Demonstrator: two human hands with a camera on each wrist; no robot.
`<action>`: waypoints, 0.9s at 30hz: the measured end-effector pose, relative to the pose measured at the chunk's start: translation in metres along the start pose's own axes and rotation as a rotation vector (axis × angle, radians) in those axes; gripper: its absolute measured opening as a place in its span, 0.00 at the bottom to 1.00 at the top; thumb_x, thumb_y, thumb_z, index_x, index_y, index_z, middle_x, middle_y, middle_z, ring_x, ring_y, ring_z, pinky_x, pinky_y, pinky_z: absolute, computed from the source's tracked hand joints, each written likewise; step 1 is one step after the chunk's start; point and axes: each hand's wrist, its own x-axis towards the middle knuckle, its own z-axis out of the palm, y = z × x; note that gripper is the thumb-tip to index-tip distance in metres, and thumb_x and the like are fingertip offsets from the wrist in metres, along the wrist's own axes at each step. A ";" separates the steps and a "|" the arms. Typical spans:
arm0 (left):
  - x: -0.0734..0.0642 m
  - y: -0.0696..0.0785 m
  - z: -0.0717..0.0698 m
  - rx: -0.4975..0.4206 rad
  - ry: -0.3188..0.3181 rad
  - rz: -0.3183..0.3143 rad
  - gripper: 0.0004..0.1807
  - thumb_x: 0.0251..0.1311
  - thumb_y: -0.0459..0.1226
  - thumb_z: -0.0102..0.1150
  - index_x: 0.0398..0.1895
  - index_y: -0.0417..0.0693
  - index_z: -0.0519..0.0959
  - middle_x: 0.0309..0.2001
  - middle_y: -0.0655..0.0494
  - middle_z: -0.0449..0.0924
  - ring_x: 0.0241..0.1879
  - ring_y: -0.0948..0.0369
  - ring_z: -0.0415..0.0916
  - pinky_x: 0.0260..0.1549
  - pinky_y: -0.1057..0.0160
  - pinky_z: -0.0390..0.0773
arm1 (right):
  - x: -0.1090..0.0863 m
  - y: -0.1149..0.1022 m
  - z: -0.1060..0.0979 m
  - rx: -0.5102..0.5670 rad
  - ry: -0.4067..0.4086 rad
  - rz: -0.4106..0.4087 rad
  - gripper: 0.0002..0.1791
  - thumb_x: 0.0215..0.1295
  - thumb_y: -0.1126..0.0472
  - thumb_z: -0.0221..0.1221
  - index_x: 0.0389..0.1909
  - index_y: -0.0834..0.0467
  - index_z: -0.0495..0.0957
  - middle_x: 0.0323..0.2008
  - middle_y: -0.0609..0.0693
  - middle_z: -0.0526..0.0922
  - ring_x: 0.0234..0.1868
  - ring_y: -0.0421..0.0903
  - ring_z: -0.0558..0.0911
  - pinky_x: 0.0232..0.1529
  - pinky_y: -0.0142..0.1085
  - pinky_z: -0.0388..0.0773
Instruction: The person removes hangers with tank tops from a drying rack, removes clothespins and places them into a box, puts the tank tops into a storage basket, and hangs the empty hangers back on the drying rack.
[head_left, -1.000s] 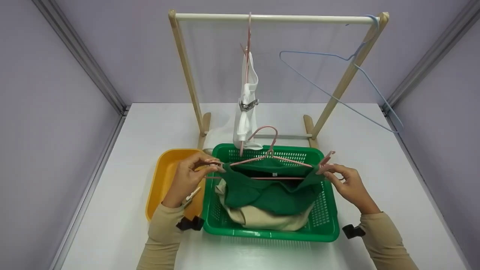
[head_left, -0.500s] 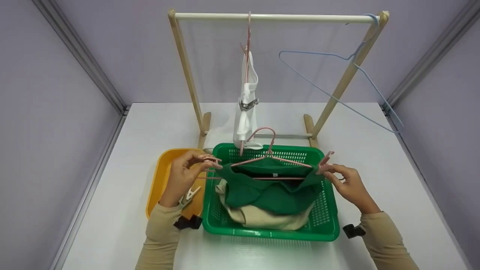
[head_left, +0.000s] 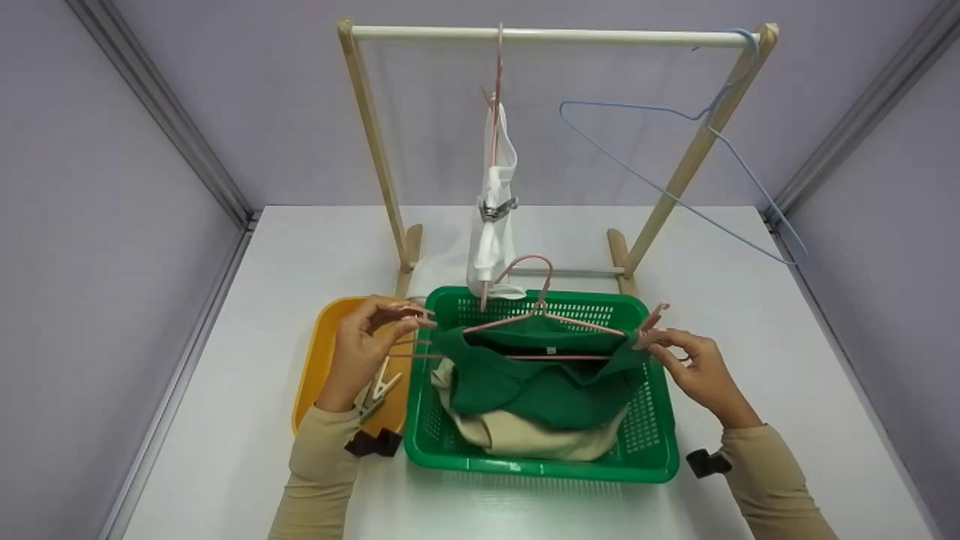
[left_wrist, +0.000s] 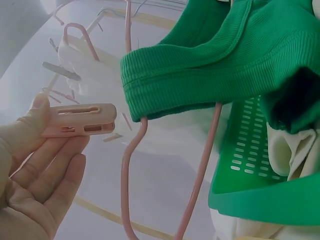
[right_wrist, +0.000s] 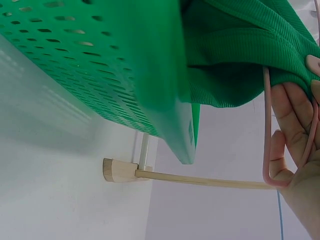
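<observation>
Head view: L hand (head_left: 356, 356) has just backed off sideways from the green garment (head_left: 540, 390), taking the pink peg (head_left: 426, 322) w/ it; 1 s ago that peg was up at the cloth's L edge. R hand (head_left: 697, 371) hasn't really moved: pinching a second pink peg (head_left: 649, 322) at the R edge, thumb & fingers nearly together. Garment's on the pink hanger (head_left: 540, 306), neck opening up, above the green basket (head_left: 540, 471) & some beige cloth (head_left: 540, 439) in it. Hanger's L end sticks out past the cloth, over the yellow tray (head_left: 319, 367), where a white peg (head_left: 382, 386) shows. Behind: rack (head_left: 420, 34) w/ white garment (head_left: 487, 232) & blue hanger (head_left: 630, 104), all on/above the tabletop (head_left: 247, 337), no change.

L wrist view: confirms the gap. Peg's btwn thumb & fingers, well clear of the ribbed band (left_wrist: 180, 80); other fingers loosely bent. Can't tell if the peg's squeezed open. Band hangs over the hanger end, no peg on it that I can see. So for the work in hand: L side prob. unpegged rn.

R wrist view: fingers right by band & hanger end, peg just cut off at the frame edge, so grip only partly visible. R side prob. has its peg on, or near enough; can't see the bite.
</observation>
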 end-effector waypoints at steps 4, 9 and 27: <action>0.001 -0.002 -0.001 0.024 0.012 0.009 0.12 0.56 0.28 0.64 0.44 0.34 0.77 0.44 0.39 0.82 0.44 0.72 0.80 0.50 0.74 0.80 | -0.001 0.001 0.000 -0.008 0.006 0.006 0.11 0.57 0.80 0.57 0.39 0.69 0.82 0.38 0.22 0.79 0.44 0.17 0.77 0.46 0.10 0.71; 0.001 -0.003 -0.001 0.047 0.032 -0.043 0.17 0.55 0.30 0.66 0.46 0.34 0.75 0.46 0.41 0.81 0.45 0.73 0.79 0.53 0.75 0.78 | -0.001 0.000 0.000 -0.001 0.007 0.001 0.11 0.57 0.80 0.57 0.39 0.69 0.82 0.39 0.22 0.79 0.44 0.18 0.77 0.46 0.10 0.71; 0.004 -0.012 -0.004 0.000 0.062 -0.116 0.18 0.58 0.31 0.64 0.51 0.36 0.73 0.46 0.42 0.79 0.46 0.70 0.79 0.53 0.75 0.77 | -0.001 0.002 0.001 0.006 0.011 -0.009 0.11 0.56 0.81 0.57 0.37 0.69 0.82 0.39 0.22 0.79 0.44 0.18 0.77 0.46 0.11 0.71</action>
